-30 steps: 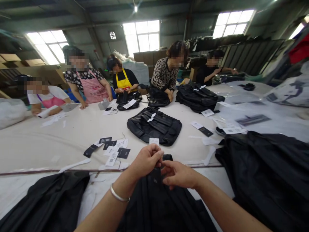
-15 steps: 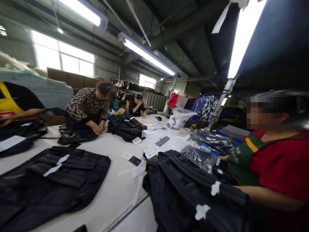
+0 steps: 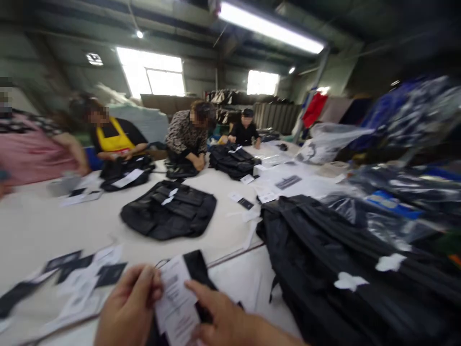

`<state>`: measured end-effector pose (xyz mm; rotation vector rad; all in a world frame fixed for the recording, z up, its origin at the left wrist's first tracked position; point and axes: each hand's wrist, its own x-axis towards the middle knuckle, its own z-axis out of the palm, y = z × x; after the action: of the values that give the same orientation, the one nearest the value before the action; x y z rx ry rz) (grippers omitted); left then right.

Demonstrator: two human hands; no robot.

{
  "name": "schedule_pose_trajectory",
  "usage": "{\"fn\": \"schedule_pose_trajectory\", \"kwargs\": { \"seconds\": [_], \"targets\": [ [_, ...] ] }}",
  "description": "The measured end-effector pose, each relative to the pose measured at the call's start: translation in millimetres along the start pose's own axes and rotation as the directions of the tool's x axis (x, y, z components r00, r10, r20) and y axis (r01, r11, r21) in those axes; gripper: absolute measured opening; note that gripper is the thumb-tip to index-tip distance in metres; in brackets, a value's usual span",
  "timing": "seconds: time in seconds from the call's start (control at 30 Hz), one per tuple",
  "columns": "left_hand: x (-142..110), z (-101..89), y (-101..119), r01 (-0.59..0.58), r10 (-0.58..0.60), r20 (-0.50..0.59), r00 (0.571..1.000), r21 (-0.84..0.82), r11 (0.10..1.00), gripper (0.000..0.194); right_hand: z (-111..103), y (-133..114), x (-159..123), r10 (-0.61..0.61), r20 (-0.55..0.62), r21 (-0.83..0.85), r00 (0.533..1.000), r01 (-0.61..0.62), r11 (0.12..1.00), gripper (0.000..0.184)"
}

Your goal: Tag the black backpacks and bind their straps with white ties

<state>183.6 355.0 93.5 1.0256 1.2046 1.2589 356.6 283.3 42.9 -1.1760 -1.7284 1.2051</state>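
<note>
One flat, printed paper tag (image 3: pixel 175 295) lies before a black strap (image 3: pixel 196 264): the left hand (image 3: pixel 129 302) is clamped on its left edge; the right hand (image 3: pixel 226 312) touches its right edge, grip unclear through blur. Smooth, pale worktop (image 3: pixel 90 226) shows left of a rounded black bag (image 3: pixel 169 211) and between the right hand and a creased, black fabric backpack (image 3: pixel 306 259).

Glaring windows (image 3: pixel 164 84), dim ceiling (image 3: pixel 173 24), blurred edges
</note>
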Motion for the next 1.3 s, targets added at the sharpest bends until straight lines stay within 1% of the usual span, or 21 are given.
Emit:
{"fn": "schedule_pose_trajectory", "kwargs": {
  "seconds": [0.03, 0.1, 0.17, 0.23, 0.3, 0.43, 0.53, 0.6, 0.67, 0.7, 0.77, 0.83, 0.9, 0.97, 1.03, 1.1, 1.13, 1.17, 1.2, 1.23, 1.3],
  "targets": [
    [-6, -7.1, 4, -0.034, 0.034, -0.006, 0.999, -0.068, 0.997, 0.034, 3, -2, -3, -0.012, 0.022, 0.015, 1.0, 0.011, 1.0, 0.088],
    [-14, -11.5, 8, -0.093, 0.092, -0.011, 0.996, -0.138, 0.986, 0.027, 4, -7, -5, -0.008, 0.095, 0.033, 0.995, 0.004, 0.999, 0.091],
    [-19, -10.3, 10, -0.1, 0.097, -0.021, 0.995, -0.156, 0.983, 0.026, 4, -12, -5, 0.056, 0.139, 0.019, 0.989, -0.06, 0.998, 0.092],
    [-24, -9.9, 14, -0.082, 0.08, -0.022, 0.997, -0.156, 0.984, 0.026, 5, -17, -4, 0.096, 0.14, -0.019, 0.985, -0.094, 0.995, 0.088],
    [-30, -12.9, 19, -0.061, 0.058, -0.025, 0.998, -0.157, 0.986, 0.027, 9, -21, -2, 0.105, 0.116, -0.052, 0.988, -0.099, 0.994, 0.076],
    [-40, -24.5, 28, -0.049, 0.036, -0.072, 0.997, -0.187, 0.981, 0.029, 15, -24, 2, 0.12, 0.073, -0.033, 0.99, -0.118, 0.992, 0.038],
    [-46, -30.2, 31, -0.061, 0.038, -0.112, 0.993, -0.215, 0.975, 0.03, 17, -25, 2, 0.046, -0.02, -0.049, 0.999, -0.047, 0.998, 0.013],
    [-50, -32.2, 30, -0.063, 0.032, -0.132, 0.991, -0.238, 0.969, 0.03, 20, -24, 2, 0.018, -0.024, 0.017, 1.0, -0.018, 1.0, 0.006],
    [-52, -35.2, 27, -0.057, 0.014, -0.162, 0.987, -0.269, 0.962, 0.03, 24, -21, 1, 0.064, 0.065, 0.222, 0.996, -0.077, 0.972, 0.013],
    [-52, -37.8, 24, -0.053, 0.003, -0.178, 0.984, -0.277, 0.959, 0.03, 27, -17, 1, 0.093, 0.109, 0.332, 0.99, -0.125, 0.935, 0.019],
    [-49, -45.7, 13, -0.045, -0.006, -0.205, 0.979, -0.245, 0.968, 0.031, 32, -7, 2, 0.159, 0.131, 0.445, 0.979, -0.201, 0.872, 0.036],
    [-41, -56.2, -3, -0.034, 0.008, -0.218, 0.976, -0.116, 0.993, 0.03, 37, 9, 5, 0.209, 0.047, 0.347, 0.977, -0.212, 0.914, 0.05],
    [-30, -66.7, -24, 0.006, 0.013, -0.211, 0.977, 0.089, 0.996, 0.029, 41, 28, 10, 0.199, -0.054, 0.098, 0.978, -0.194, 0.976, 0.056],
    [-17, -74.4, -48, 0.074, -0.022, -0.197, 0.98, 0.26, 0.963, 0.027, 47, 48, 17, 0.16, -0.097, -0.169, 0.982, -0.175, 0.97, 0.055],
    [-4, -78.4, -72, 0.137, -0.078, -0.178, 0.981, 0.349, 0.927, 0.023, 55, 66, 25, 0.17, -0.071, -0.39, 0.983, -0.185, 0.902, 0.054],
    [8, -79.6, -94, 0.179, -0.128, -0.15, 0.98, 0.395, 0.901, 0.02, 65, 81, 34, 0.199, -0.044, -0.601, 0.979, -0.185, 0.778, 0.051],
    [14, -79.5, -103, 0.193, -0.151, -0.133, 0.98, 0.42, 0.887, 0.02, 70, 87, 38, 0.186, -0.043, -0.687, 0.982, -0.164, 0.708, 0.048],
    [18, -79.4, -110, 0.204, -0.17, -0.114, 0.979, 0.445, 0.872, 0.019, 75, 92, 43, 0.144, -0.044, -0.746, 0.989, -0.129, 0.653, 0.048],
    [22, -79.2, -116, 0.208, -0.185, -0.096, 0.978, 0.467, 0.859, 0.018, 81, 96, 48, 0.078, -0.044, -0.777, 0.996, -0.084, 0.624, 0.049],
    [26, -79.0, -121, 0.209, -0.195, -0.078, 0.978, 0.486, 0.849, 0.017, 87, 99, 54, 0.0, -0.044, -0.775, 0.999, -0.034, 0.631, 0.052],
    [32, -78.8, -126, 0.195, -0.202, -0.043, 0.978, 0.512, 0.837, 0.017, 100, 102, 68, -0.145, -0.072, -0.673, 0.987, 0.059, 0.737, 0.063]
  ]
}}
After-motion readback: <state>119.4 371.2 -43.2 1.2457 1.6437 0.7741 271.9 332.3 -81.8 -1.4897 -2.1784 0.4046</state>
